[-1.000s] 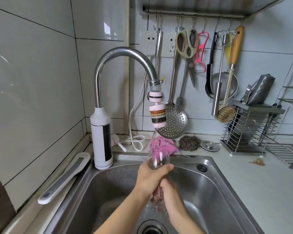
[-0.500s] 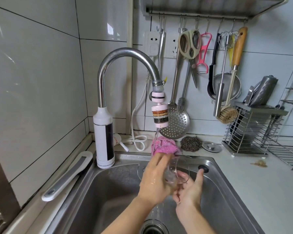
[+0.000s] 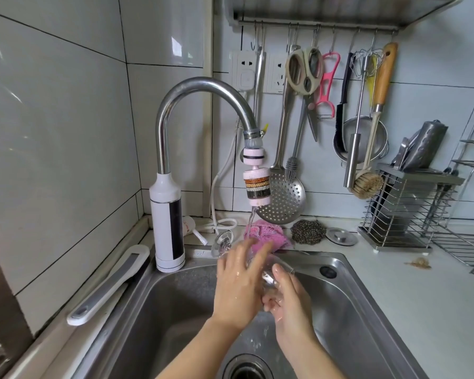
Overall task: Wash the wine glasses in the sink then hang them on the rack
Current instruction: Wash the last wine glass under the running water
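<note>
A clear wine glass (image 3: pixel 268 265) lies tilted on its side over the steel sink (image 3: pixel 367 310), its round foot (image 3: pixel 223 240) pointing up and left. My left hand (image 3: pixel 237 285) wraps over the bowl from the left. My right hand (image 3: pixel 288 296) cups the bowl from below and right, fingers at its rim. Both hands are wet. Water runs from the faucet's pink filter head (image 3: pixel 256 184) down onto the glass. Much of the bowl is hidden by my fingers.
A chrome faucet (image 3: pixel 200 88) with a white base stands at the sink's back left. A pink cloth (image 3: pixel 268 233), a steel scourer (image 3: pixel 308 231) and a sink plug (image 3: pixel 341 236) lie behind the sink. Utensils hang on a rail above; a wire rack (image 3: pixel 405 212) stands at right.
The glass has turned from upright under the tap to lying on its side, foot now up and left. Both hands have shifted around the bowl, and the view has moved slightly.
</note>
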{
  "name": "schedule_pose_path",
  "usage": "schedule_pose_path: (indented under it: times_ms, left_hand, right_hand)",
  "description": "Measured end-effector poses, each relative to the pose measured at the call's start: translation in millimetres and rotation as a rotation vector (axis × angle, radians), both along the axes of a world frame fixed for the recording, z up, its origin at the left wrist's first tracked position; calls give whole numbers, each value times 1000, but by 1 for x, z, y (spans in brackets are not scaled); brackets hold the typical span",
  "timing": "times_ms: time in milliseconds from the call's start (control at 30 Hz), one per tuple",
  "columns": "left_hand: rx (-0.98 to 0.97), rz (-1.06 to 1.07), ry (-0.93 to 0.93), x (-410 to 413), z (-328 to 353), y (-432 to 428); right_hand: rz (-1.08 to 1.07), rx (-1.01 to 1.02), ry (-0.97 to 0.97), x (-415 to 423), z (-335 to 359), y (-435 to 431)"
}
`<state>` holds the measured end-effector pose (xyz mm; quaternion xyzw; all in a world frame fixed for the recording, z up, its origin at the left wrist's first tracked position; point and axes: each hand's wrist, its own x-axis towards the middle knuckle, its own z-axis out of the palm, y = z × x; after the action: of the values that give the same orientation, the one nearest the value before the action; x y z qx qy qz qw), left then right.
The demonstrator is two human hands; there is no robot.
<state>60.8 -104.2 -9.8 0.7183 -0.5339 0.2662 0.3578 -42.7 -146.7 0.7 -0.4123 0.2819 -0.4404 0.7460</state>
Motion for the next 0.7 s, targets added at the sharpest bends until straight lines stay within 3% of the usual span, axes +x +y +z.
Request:
schedule_pose_path:
  times_ms: [167,300,467,700]
  left_hand:
    - [-316,-34,1049,2,5,2]
    - [-202,-348,1505,-1,9,-5]
    - [-221,-436,1787,9,6,-2]
    - [-208,-457,1737,20,8,-3]
  right_hand:
    - [87,151,-110,3,-6,-7]
    - [240,16,-8,4,-12,-1]
    - [50,-467,479,3,-21,0]
    - [95,-633,671,4,-26,1]
